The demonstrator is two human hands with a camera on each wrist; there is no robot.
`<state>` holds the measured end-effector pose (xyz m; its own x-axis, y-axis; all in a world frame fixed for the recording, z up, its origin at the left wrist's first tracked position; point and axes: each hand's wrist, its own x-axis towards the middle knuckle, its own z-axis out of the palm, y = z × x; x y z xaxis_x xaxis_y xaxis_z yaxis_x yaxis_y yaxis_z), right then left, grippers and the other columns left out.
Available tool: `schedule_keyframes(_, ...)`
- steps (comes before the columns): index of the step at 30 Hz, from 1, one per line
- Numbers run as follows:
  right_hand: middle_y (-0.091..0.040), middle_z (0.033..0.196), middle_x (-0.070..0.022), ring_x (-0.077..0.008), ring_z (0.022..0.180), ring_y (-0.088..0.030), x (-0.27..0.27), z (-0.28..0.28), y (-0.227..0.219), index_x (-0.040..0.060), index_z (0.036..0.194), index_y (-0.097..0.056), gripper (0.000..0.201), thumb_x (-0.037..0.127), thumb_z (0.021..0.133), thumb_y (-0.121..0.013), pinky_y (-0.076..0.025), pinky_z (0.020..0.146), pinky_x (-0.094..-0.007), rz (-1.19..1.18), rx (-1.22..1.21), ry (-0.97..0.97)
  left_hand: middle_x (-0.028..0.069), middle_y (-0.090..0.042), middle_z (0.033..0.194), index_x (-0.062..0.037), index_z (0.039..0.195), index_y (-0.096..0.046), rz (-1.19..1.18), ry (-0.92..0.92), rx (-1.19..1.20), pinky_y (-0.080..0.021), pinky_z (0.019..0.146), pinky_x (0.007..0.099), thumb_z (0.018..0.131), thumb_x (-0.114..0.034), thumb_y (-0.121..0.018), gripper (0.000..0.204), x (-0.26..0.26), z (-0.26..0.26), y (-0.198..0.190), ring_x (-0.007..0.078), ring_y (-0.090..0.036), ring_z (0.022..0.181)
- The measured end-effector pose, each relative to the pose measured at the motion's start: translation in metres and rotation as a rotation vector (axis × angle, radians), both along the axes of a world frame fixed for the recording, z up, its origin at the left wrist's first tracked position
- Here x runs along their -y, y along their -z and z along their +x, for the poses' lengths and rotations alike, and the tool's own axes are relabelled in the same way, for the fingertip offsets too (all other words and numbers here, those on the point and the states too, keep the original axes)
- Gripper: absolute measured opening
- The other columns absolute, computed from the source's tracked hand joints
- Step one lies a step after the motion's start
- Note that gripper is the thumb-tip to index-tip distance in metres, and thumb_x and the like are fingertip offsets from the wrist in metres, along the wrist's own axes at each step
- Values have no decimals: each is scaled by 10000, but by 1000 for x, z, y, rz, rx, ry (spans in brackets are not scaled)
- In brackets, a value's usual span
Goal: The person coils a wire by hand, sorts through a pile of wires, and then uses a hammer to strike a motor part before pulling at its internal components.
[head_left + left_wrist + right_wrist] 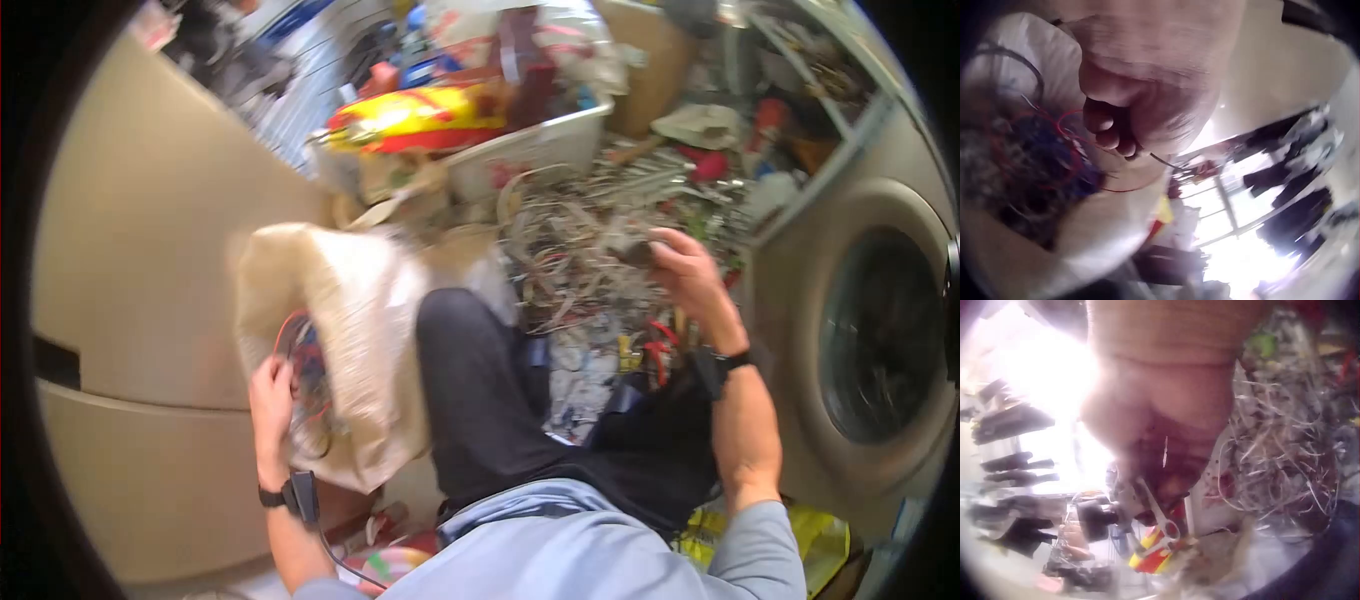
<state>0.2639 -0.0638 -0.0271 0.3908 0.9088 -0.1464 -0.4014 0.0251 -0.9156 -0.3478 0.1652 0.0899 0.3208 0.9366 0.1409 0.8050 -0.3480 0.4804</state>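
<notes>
My left hand is at the opening of a white woven sack, its fingers curled around a thin wire whose dark end pokes out past them in the left wrist view. A tangle of red, blue and dark wires lies inside the sack, beside that hand. Over the scrap heap, my right hand pinches a small greyish piece; up close it shows pale arms and a ring-shaped hole. Fingers hide part of this piece, and I cannot tell its kind.
A heap of pale cables and scrap spreads in front of my knees. Behind it stands a white tub with a yellow-red packet on top. A front-loading washing machine borders the right, a beige cabinet the left.
</notes>
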Motion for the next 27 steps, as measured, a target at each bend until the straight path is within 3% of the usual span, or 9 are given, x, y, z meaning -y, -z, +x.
schedule_keyframes(1,-724,1130,-57,-143,927,-704,0,4,7,53,1259,-657,261,146,1015,-641,-589,774,-318,46,-42,1,151,-638,806,-3,1149,-635,341,159,-377,-528,727,440,904,-123,-661,274,-7,-7,25,360,-636,760)
schedule_keyframes(3,-721,1099,-31,-159,956,-696,1,2,13,65,1207,-680,211,137,1010,-659,-591,810,-366,224,-241,-36,237,-657,1026,4,1213,-627,72,55,-433,-487,921,513,773,-114,-738,468,20,34,-7,465,-611,1025)
schedule_keyframes(9,-727,1083,-49,-185,946,-708,9,5,10,66,1190,-687,194,123,1007,-663,-599,785,-379,313,-288,-20,252,-672,1191,24,1237,-644,53,-5,-542,-501,969,460,676,-135,-851,619,22,104,-93,427,-627,1117)
schedule_keyframes(11,-729,1080,-55,-188,934,-713,9,5,8,60,1180,-696,189,118,1002,-669,-600,777,-370,336,-294,-11,247,-668,1228,45,1252,-640,347,48,-463,-496,991,455,703,-137,-846,614,29,133,-110,414,-628,1139)
schedule_keyframes(15,-729,1050,-56,-158,926,-702,2,-3,2,21,1162,-712,188,77,985,-678,-603,789,-325,327,-167,42,217,-682,1214,38,1269,-644,403,254,-143,-507,989,427,776,-180,-830,570,47,230,-113,361,-650,1121)
schedule_keyframes(19,-722,1016,-42,-122,917,-678,1,-15,-32,-4,1089,-739,144,17,966,-666,-571,816,-272,252,132,87,123,-685,1227,19,1366,-585,-369,631,240,-580,830,328,947,-210,-700,491,55,357,-40,201,-662,1074)
schedule_keyframes(22,-712,1001,-66,-146,925,-677,0,-18,-41,-13,1078,-734,195,-34,887,-703,-549,808,-288,284,423,156,145,-663,1269,10,1412,-536,-1217,454,720,-615,833,404,967,-615,-615,771,50,427,17,237,-681,1080)
schedule_keyframes(23,-701,984,-102,-217,904,-686,1,-19,-45,-5,1050,-728,190,-21,861,-722,-549,789,-321,315,727,258,139,-685,1231,-3,1370,-561,-1387,486,777,-629,818,433,1012,-555,-581,659,49,442,29,253,-708,1037)
schedule_keyframes(27,-693,985,-123,-310,892,-677,10,-16,-48,18,1005,-720,178,-13,830,-730,-559,777,-376,294,1085,450,157,-701,1189,-10,1294,-588,-1670,623,1030,-637,835,437,1041,-309,-618,392,53,476,50,260,-726,1011)
